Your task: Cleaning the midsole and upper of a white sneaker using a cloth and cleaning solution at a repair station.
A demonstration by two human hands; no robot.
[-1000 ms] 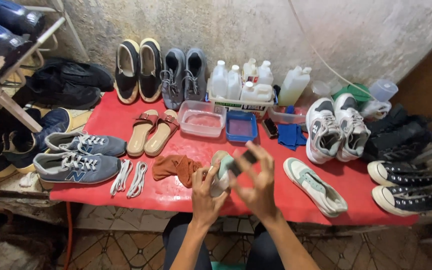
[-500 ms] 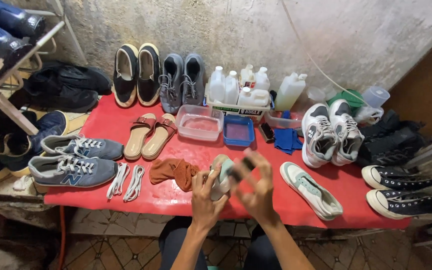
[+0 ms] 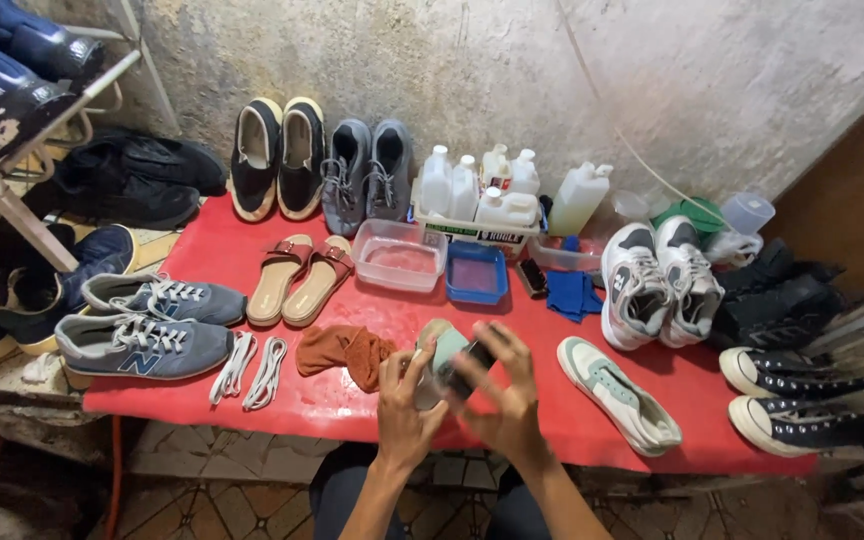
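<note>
At the near edge of the red table, left hand clamps a pale sneaker while right hand grips a dark brush; short, firm strokes with the shoe held steady seem best

Head view, looking down, near red table

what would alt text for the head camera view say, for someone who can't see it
A person's left hand holds a white and pale green sneaker over a red table while the right hand presses a small dark brush to it. Its matching sneaker lies to the right, a brown cloth to the left, among many other shoes.
</note>
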